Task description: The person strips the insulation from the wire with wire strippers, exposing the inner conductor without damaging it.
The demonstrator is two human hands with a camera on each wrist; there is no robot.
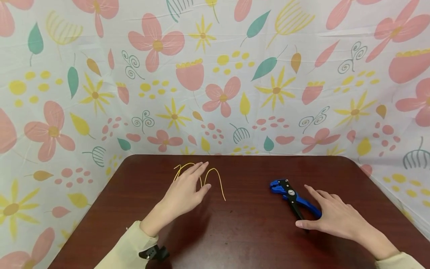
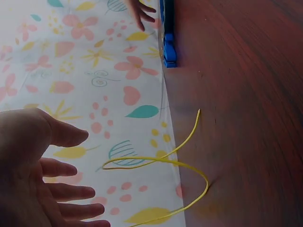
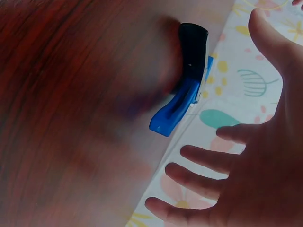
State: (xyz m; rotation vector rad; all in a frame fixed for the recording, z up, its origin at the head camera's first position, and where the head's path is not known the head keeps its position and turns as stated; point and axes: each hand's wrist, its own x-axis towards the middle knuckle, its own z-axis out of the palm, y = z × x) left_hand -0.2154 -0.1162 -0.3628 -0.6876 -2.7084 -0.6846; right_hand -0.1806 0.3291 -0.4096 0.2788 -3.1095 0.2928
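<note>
A thin yellow wire (image 1: 216, 172) lies in loose bends on the dark wooden table. My left hand (image 1: 184, 188) hovers over it, fingers spread and thumb apart; part of the wire is hidden behind the hand. In the left wrist view the yellow wire (image 2: 191, 168) curves just beyond the fingertips. To the right lies a blue and black wire stripper (image 1: 291, 198), its jaws pointing away to the left. My right hand (image 1: 339, 216) is spread beside its handles, thumb near the black one. In the right wrist view the wire stripper's handles (image 3: 182, 90) stand apart from the fingers.
The brown table (image 1: 242, 239) reaches back to a white cloth (image 1: 255, 127) printed with flowers and leaves, which also hangs along both sides. A black strap (image 1: 154, 253) is on the left wrist, below the pale sleeve (image 1: 129, 244).
</note>
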